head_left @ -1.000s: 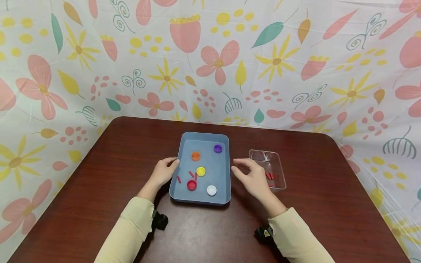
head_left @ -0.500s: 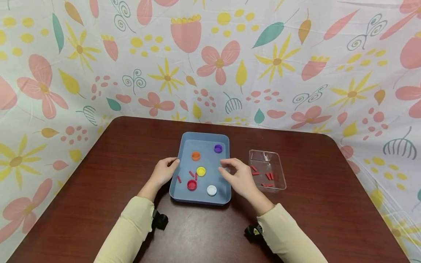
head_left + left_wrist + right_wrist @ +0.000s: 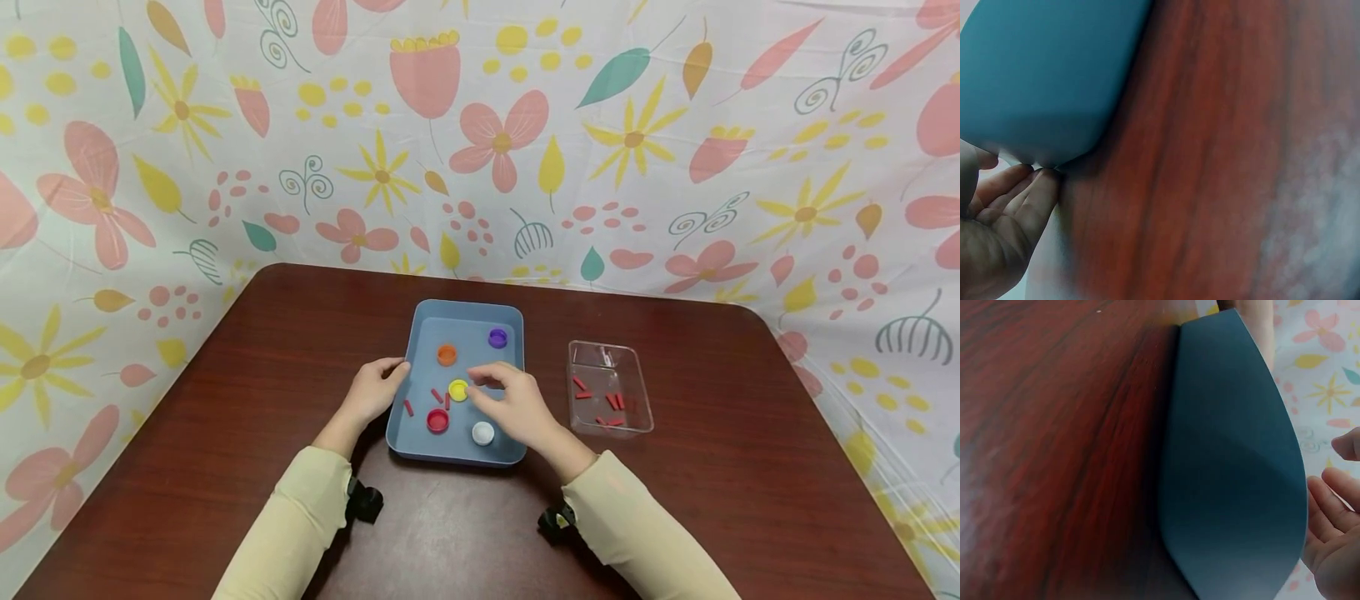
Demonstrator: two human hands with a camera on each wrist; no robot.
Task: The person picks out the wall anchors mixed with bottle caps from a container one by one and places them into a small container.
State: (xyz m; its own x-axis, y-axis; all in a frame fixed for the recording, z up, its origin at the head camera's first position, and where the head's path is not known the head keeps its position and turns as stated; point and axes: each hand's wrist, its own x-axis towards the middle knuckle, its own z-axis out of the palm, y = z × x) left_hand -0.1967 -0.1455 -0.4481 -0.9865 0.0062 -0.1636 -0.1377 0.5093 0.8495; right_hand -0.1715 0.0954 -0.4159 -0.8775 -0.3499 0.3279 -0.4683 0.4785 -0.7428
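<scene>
My left hand (image 3: 372, 390) grips the left rim of a blue tray (image 3: 427, 310), thumb at the rim and fingers against the outer wall; in the left wrist view, fingers (image 3: 1038, 200) bend at the tray's lower edge. Over the tray's right side hovers my right hand (image 3: 517, 408), thumb and forefinger apart near a yellow bottle cap (image 3: 458, 390). The right wrist view shows nothing between thumb and fingers (image 3: 1325, 506). Also in the tray lie orange (image 3: 447, 355), purple (image 3: 497, 337), red (image 3: 438, 421) and white caps (image 3: 483, 433). Three short red sticks (image 3: 408, 408) lie left of the yellow cap.
Right of the tray, a clear plastic box (image 3: 637, 375) holds several more red sticks (image 3: 615, 402). Both stand on a dark brown wooden table (image 3: 300, 333). A flower-printed cloth (image 3: 480, 167) hangs behind the table's far edge.
My right hand has moved left from beside the clear box to over the tray, near the yellow cap, uncovering red sticks in the box. My left hand keeps its place on the rim.
</scene>
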